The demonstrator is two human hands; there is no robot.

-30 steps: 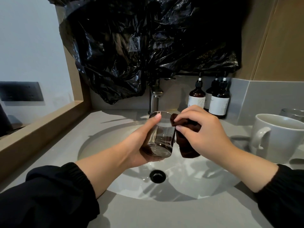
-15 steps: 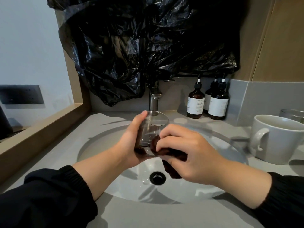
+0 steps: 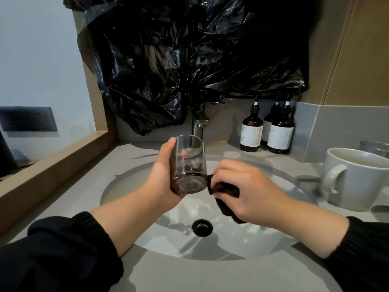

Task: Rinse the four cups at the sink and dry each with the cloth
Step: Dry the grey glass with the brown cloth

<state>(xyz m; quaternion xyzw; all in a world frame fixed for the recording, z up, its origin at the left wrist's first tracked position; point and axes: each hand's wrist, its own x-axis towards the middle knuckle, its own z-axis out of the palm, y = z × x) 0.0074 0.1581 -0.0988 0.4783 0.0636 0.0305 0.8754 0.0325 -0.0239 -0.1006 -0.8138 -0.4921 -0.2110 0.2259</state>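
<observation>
My left hand (image 3: 163,178) grips a clear glass cup (image 3: 189,165) upright over the sink basin (image 3: 242,245), thumb near the rim. My right hand (image 3: 246,194) holds a dark brown cloth (image 3: 224,194) bunched in its fingers, and the cloth touches the cup's lower right side near the base. A white mug (image 3: 355,178) stands on the counter at the right. Behind it the rim of another glass cup (image 3: 374,145) shows at the frame's edge. The tap (image 3: 199,125) stands behind the held cup; no water is seen running.
Three dark pump bottles (image 3: 251,131) stand at the back right of the grey counter (image 3: 189,275). A black plastic bag (image 3: 189,60) covers the wall above the tap. The drain (image 3: 202,227) sits in the basin's middle. A wooden ledge (image 3: 52,165) borders the left.
The cloth slid from the cup's rim down its side to the base, then out to the lower right. The cup rose slightly and stands more upright.
</observation>
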